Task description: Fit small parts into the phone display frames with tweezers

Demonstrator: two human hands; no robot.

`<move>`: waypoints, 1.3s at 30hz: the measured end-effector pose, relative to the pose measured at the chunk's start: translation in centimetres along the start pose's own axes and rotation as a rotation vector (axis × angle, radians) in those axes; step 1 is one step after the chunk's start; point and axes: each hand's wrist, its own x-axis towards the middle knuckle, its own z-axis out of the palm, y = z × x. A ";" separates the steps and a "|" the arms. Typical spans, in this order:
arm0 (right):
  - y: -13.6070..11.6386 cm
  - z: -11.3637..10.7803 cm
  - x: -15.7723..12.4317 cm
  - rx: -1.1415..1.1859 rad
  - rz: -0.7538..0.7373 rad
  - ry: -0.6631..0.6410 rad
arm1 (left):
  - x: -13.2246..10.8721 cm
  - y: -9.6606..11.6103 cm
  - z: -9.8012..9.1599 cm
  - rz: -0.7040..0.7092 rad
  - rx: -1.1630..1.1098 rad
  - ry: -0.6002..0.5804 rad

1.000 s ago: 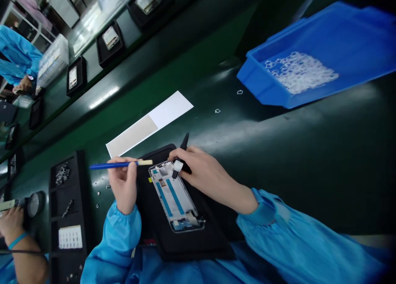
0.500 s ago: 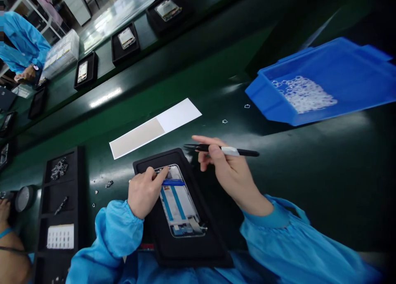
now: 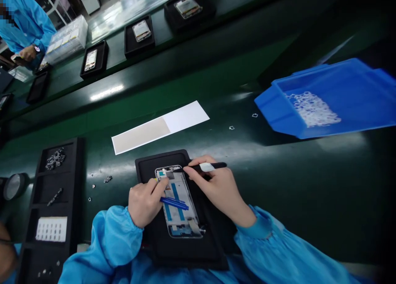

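Note:
An opened phone housing (image 3: pixel 182 193) with light blue strips lies in a black foam tray (image 3: pixel 167 255) in front of me. My left hand (image 3: pixel 146 201) is at the housing's upper left edge, its thumb and forefinger over the frame. A slim blue plastic tool (image 3: pixel 175 203) is tucked in its curled fingers and points right across the housing. Black tweezers (image 3: pixel 221 165) with a white wrap are pinched in my right hand (image 3: pixel 221 185). Their tips reach the top right corner of the housing; my fingers partly hide that spot.
Left stands a black compartment tray (image 3: pixel 74 172) of small parts, with a few loose parts beside it. Ahead lies a white-and-beige strip (image 3: pixel 185 117). A blue bin (image 3: pixel 359 94) of white rings is at right. Foam trays (image 3: pixel 128 48) line the far belt, near a co-worker (image 3: pixel 27 20).
My right hand has moved left and down, bringing the tweezers from above the tray to the housing's top corner. In my left hand the blue tool has swung so its free end points lower.

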 end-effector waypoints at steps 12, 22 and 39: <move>0.1 0.1 -0.1 -0.142 -0.101 -0.021 | -0.3 0.6 0.6 -0.049 -0.114 0.028; -0.2 0.7 -0.4 -0.169 -0.302 0.036 | -0.4 0.7 0.7 -0.057 -0.117 0.041; 0.0 0.8 0.6 0.142 -0.033 0.230 | -5.2 0.1 -1.4 -0.356 -0.207 0.140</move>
